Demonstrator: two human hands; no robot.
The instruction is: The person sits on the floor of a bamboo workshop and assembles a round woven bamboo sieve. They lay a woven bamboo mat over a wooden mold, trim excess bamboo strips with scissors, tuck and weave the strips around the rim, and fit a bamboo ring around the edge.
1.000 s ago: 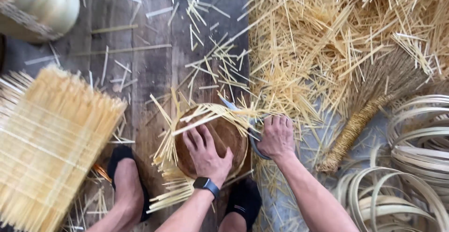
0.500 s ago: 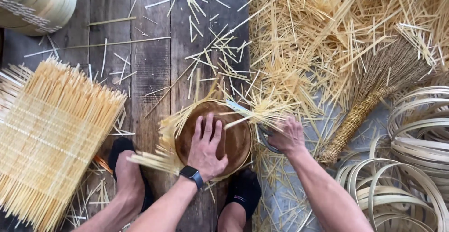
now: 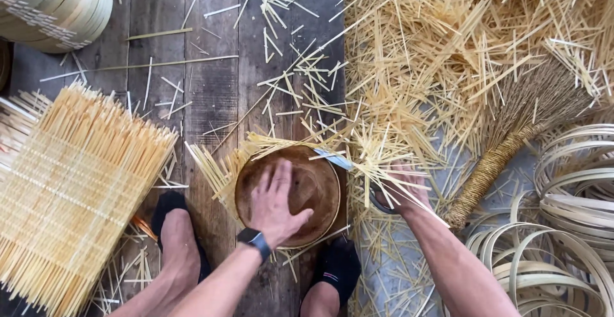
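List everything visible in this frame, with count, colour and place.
Round wooden form: one, brown, bottom centre, on the bamboo strips.
Scissors: one pair, metal blade, at the form's right edge.
Bamboo strips: too many to count, pale yellow, heaped top right, scattered over the plank floor.
Woven mat: one, yellow, left.
Round basket: one, pale, top left corner.
Broom: one, brown, right.
Bamboo hoops: several, pale, bottom right.
Left hand: flat on the form; dark watch on the wrist.
Right hand: at the scissors' handle.
Feet: two, black socks, bottom.
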